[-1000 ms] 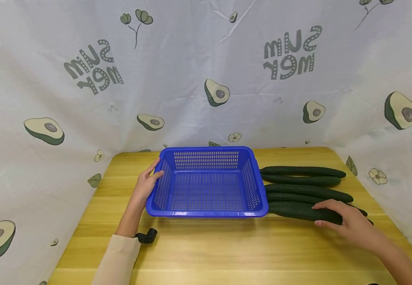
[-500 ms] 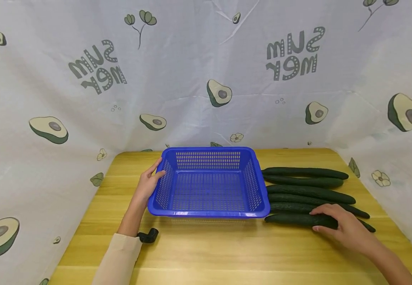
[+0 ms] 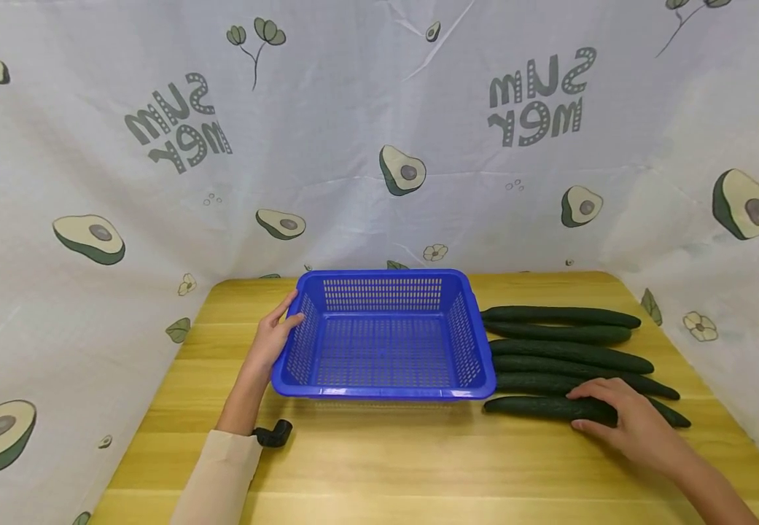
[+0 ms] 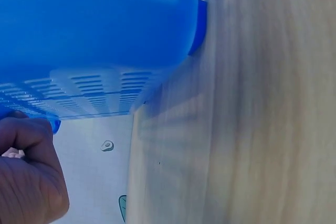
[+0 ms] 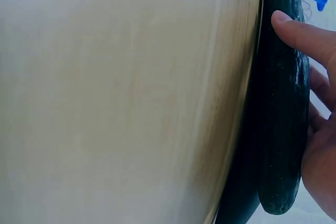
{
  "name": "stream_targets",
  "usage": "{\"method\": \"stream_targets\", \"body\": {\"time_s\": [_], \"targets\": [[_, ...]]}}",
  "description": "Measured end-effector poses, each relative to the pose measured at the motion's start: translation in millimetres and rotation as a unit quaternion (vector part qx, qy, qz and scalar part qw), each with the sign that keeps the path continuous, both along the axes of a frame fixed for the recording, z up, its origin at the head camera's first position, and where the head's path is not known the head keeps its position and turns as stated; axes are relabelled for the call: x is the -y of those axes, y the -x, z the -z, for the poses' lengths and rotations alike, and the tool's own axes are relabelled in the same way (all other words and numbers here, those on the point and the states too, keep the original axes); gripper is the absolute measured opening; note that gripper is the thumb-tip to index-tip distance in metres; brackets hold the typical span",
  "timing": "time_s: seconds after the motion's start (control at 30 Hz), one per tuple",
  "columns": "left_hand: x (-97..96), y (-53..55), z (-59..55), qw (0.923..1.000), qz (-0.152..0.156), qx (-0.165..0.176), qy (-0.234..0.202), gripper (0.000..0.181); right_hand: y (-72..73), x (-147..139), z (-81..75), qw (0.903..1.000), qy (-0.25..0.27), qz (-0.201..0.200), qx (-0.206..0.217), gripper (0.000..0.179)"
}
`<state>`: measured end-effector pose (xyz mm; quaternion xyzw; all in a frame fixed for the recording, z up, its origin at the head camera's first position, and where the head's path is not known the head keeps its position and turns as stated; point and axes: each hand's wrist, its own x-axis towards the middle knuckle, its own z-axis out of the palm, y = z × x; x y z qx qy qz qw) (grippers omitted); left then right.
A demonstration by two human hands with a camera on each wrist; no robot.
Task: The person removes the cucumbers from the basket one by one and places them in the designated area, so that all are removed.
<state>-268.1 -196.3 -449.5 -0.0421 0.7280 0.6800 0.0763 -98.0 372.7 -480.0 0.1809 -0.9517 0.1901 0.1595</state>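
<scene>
A blue plastic basket (image 3: 384,392) with slotted walls stands mid-table, with nothing inside. My left hand (image 3: 269,344) holds its left rim, thumb over the inner side and fingers outside; the left wrist view shows the basket's outer wall (image 4: 94,30) close by. To the right lie several long dark green cucumbers (image 3: 576,354) in a sideways row, their left ends by the basket. My right hand (image 3: 638,426) grips the nearest cucumber (image 3: 543,407) toward its right end. In the right wrist view the thumb lies across this cucumber (image 5: 286,114) and the fingers are behind it.
The wooden table (image 3: 379,467) has a white curtain (image 3: 340,95) printed with avocados behind it and on both sides. A black strap piece (image 3: 273,435) sticks out from the left wrist, above the table.
My right hand has drawn the nearest cucumber toward me and slightly left, uncovering another cucumber behind it. The left hand and the basket have stayed in place.
</scene>
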Motion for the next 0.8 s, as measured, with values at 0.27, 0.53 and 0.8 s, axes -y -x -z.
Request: {"method": "stream_targets", "body": {"time_s": [0.27,0.53,0.8], "targets": [[9.1,-2.6,-0.2,0.9979,0.037,0.007,-0.054,0.061,-0.7,-3.6,2.2,0.9999,-0.001,-0.011,0.011,0.045],[31.1,-9.3,-0.1,0.9962,0.033,-0.045,0.066,0.068,0.1,-5.1,-0.4,0.9993,-0.013,-0.022,0.028,0.048],[55.3,-19.3,2.3,0.9937,0.023,-0.037,0.103,0.064,-2.9,-4.5,-6.5,0.9985,-0.012,-0.023,0.049,0.047]]}}
